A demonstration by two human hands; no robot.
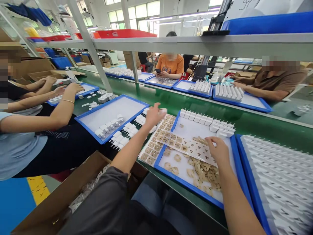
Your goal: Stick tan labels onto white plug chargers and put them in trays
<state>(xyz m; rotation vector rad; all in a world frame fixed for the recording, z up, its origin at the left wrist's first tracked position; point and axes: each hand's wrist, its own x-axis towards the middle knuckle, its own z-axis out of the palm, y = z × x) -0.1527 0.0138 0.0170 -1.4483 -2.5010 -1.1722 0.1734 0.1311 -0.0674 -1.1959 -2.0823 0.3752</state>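
My left hand (154, 116) is raised over the left edge of the sticker sheets, its fingers bent around a small white plug housing (163, 113) that is partly hidden. Nearby, white plug pieces with metal pins (130, 130) lie in rows on the bench. My right hand (218, 150) is closed, thumb and forefinger together by the end of a partly peeled sticker strip (177, 142); what they pinch is too small to make out. Below that strip, a pile of tan peeled pieces (204, 171) lies in a blue-rimmed tray (188, 184). More sticker sheets (149, 152) lie under its left side.
White plugs (197, 117) line the tray's far edge. A full tray of white plugs (281, 176) stands at right, another tray (110, 111) at left. A cardboard box (61, 199) sits beside my lap. A metal shelf (171, 44) crosses above; co-workers sit at left and opposite.
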